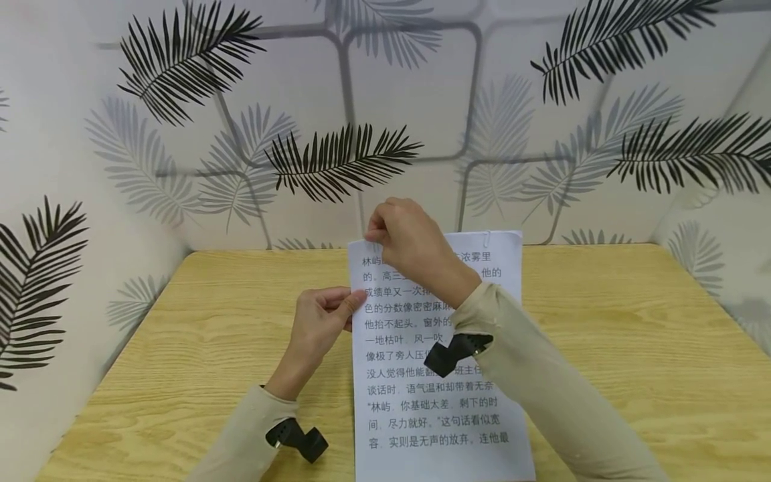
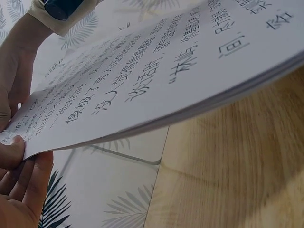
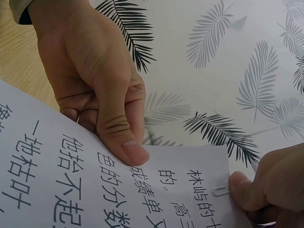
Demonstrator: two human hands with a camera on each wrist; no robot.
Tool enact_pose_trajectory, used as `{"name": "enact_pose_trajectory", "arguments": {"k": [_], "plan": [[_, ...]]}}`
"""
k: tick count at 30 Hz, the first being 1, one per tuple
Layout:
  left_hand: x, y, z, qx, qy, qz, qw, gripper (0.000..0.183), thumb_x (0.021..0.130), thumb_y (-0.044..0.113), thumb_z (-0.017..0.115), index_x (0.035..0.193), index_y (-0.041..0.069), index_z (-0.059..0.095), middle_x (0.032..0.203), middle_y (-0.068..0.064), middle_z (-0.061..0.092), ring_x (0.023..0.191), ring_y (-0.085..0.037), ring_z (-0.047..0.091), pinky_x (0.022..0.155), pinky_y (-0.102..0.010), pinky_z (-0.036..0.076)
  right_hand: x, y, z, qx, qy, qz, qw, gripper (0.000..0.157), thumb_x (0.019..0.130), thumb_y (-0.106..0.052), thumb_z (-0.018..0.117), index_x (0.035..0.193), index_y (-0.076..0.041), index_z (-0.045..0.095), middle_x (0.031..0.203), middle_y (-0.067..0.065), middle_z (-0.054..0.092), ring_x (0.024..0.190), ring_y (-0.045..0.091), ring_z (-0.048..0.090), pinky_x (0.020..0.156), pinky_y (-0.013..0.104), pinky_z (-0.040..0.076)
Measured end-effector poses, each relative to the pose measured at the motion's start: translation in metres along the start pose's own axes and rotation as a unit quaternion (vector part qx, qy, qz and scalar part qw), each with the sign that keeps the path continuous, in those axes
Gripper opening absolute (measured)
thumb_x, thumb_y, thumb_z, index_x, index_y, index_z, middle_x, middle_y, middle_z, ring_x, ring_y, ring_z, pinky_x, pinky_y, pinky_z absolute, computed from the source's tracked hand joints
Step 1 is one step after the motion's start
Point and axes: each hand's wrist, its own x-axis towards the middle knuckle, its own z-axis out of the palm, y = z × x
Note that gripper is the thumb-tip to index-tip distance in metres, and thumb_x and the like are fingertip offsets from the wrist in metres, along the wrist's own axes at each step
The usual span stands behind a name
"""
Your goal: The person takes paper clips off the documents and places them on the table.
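Observation:
A stack of printed paper sheets (image 1: 434, 415) stands tilted up over the table, its text facing me. My left hand (image 1: 319, 321) grips its left edge, thumb on the printed face and fingers behind, as the left wrist view shows of the same hand (image 2: 23, 190). At the upper left corner, my right hand (image 1: 409, 241) pinches the top edge, its thumb right beside a paper clip (image 3: 220, 192). Another paper clip (image 1: 486, 239) sits on the top edge further right. The right hand's other fingers are curled and partly hidden behind the sheets.
The wooden table (image 1: 241, 281) spreads out on both sides of the paper. Behind it stands a pale backdrop (image 1: 409, 94) with a leaf print. Each wrist wears a black camera on a strap, the right camera (image 1: 442, 358) overlapping the page in the head view.

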Motion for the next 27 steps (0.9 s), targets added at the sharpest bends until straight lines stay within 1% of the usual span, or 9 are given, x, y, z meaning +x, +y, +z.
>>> {"name": "enact_pose_trajectory", "arguments": {"k": [7,15,23,27], "plan": [[0.0005,-0.0011,0.0000,0.004,-0.002,0.004,1.0000,0.019,0.092,0.006,0.066,0.099,-0.011,0.071,0.080,-0.021,0.071,0.057,-0.016,0.067,0.056,-0.025,0.057,0.0004,-0.0003,0.0024,0.000,-0.002,0.007,1.000,0.008,0.088,0.000,0.067,0.084,-0.003,0.062,0.087,0.008,0.060,0.085,0.021,0.054,0.072,0.028,0.046],[0.0010,-0.0014,-0.0008,0.001,0.003,0.000,1.0000,0.019,0.091,0.006,0.067,0.098,-0.011,0.071,0.079,-0.021,0.071,0.057,-0.015,0.067,0.056,-0.026,0.057,0.0019,-0.0006,0.0037,0.002,-0.004,0.011,1.000,0.007,0.088,0.000,0.068,0.084,-0.002,0.063,0.086,0.009,0.060,0.083,0.021,0.054,0.070,0.027,0.046],[0.0007,0.0003,-0.0023,0.000,0.012,0.003,0.9999,0.017,0.091,0.005,0.067,0.098,-0.010,0.072,0.078,-0.021,0.071,0.056,-0.014,0.066,0.055,-0.026,0.057,0.0024,-0.0008,0.0018,0.033,-0.001,0.014,0.999,0.009,0.087,0.004,0.067,0.081,-0.002,0.063,0.085,0.008,0.060,0.078,0.019,0.055,0.064,0.025,0.046],[0.0011,-0.0001,-0.0034,-0.002,0.011,0.004,0.9999,0.018,0.091,0.005,0.067,0.098,-0.011,0.071,0.078,-0.020,0.071,0.057,-0.014,0.066,0.056,-0.026,0.057,0.0028,-0.0012,0.0021,0.035,0.000,0.014,0.999,0.010,0.087,0.004,0.067,0.081,-0.003,0.063,0.085,0.008,0.060,0.077,0.019,0.056,0.062,0.025,0.046]]}}
